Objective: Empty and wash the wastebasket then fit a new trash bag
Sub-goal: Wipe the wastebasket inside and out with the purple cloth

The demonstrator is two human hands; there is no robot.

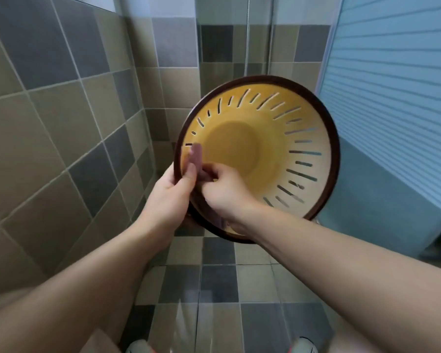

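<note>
One yellow wastebasket (260,149) with slotted walls and a dark brown rim is held up in front of me, its mouth facing me, above the tiled floor (219,284). My two hands meet at its lower left edge: the left hand (172,189) grips the rim, and the right hand (224,189) reaches inside with fingers curled, pinching something I cannot make out. Two shoes (304,345) show below.

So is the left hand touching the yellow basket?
Touching. In the head view the left hand grips the dark rim of the wastebasket at its lower left edge, thumb over the front and no gap showing.
</note>
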